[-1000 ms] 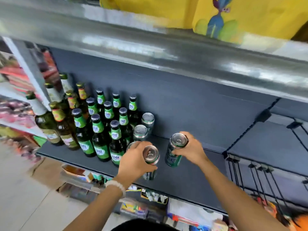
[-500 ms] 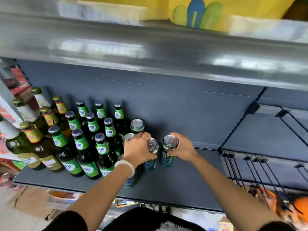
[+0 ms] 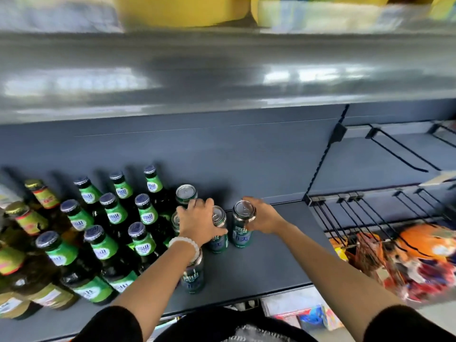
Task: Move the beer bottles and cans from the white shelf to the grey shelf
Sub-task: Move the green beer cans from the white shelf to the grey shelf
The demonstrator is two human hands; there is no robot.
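Observation:
Both hands are on the grey shelf (image 3: 259, 272). My left hand (image 3: 198, 222) grips a green beer can (image 3: 218, 233) by its top rim, the can standing on the shelf. My right hand (image 3: 262, 218) grips a second green can (image 3: 241, 224) just right of it, also upright on the shelf. Another can (image 3: 193, 274) stands in front, partly hidden under my left wrist. One more can (image 3: 186, 193) stands behind my left hand. Several green-labelled beer bottles (image 3: 108, 233) stand in rows to the left.
Bottles with yellow-red labels (image 3: 29, 218) crowd the far left. A grey shelf board (image 3: 222, 70) hangs overhead. To the right are black wire hooks (image 3: 370, 211) with colourful packaged goods (image 3: 419, 257) hanging. Bare shelf surface lies right of the cans.
Both hands have carried their cans further back on the shelf and set them side by side next to the bottles. The camera has shifted left and closer.

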